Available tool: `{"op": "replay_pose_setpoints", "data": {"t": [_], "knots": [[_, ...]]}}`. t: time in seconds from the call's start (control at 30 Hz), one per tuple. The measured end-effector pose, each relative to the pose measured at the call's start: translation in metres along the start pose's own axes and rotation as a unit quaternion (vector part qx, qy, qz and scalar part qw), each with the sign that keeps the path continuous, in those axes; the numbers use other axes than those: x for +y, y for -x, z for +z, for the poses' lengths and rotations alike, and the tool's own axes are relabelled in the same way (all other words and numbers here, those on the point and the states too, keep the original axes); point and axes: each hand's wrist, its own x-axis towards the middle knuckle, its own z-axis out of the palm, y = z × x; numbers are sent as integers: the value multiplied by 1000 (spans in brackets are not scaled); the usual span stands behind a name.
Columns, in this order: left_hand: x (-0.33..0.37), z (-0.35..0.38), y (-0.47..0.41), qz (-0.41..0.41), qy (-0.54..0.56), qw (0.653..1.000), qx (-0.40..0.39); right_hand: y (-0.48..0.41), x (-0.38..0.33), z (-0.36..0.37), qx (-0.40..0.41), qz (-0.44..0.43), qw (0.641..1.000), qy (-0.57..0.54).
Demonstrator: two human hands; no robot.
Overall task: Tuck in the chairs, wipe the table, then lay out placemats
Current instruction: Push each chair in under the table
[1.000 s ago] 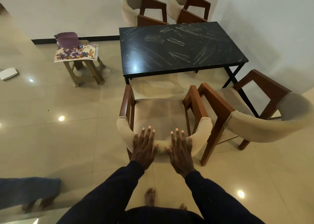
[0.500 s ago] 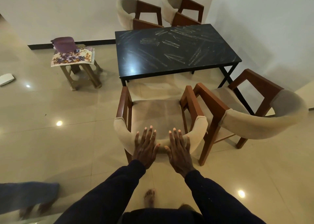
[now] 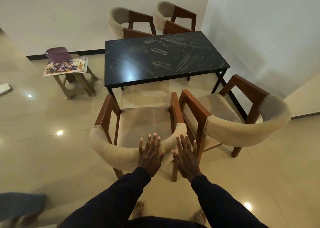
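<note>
Glossy beige floor tiles and white walls frame a black worktop [image 3: 164, 59] whose top is streaked with pale smears. From my remote seat I see both hands on the nearest chair [image 3: 112, 149], which stands clear of the worktop's near edge, not yet tucked under. My left hand [image 3: 150, 156] lies flat on the middle of its padded curved back, fingers straight and slightly spread, gripping nothing. My right hand [image 3: 187, 156] is just as flat beside it, its fingers reaching over the right end of that back near the wooden arm. A second chair [image 3: 242, 130] sits angled just beside the first, their wooden arms nearly touching, by the worktop's right-hand leg. Two more chairs [image 3: 121, 21] [image 3: 166, 14] stand at the far side against the wall. Left of the worktop, a small stool [image 3: 76, 84] carries flowered placemats [image 3: 64, 66] with a purple item [image 3: 58, 54] on top; I cannot tell what that is.
</note>
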Motion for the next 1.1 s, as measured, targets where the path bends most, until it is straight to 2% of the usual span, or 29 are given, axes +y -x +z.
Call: {"op": "replay_pose_setpoints", "data": {"t": [0.2, 0.47, 0.83, 1.1], "knots": [[80, 8, -17, -61, 21, 998, -1, 1, 92, -36, 12, -25, 1000, -15], [186, 5, -54, -64, 42, 997, -7, 8, 185, -75, -7, -25, 1000, 18], [284, 19, -158, 9, 84, 995, -46, -10, 307, -119, 39, 18, 999, 7], [346, 39, -231, 40, 95, 995, -17, -35, 404, -151, 51, 27, 998, 31]]}}
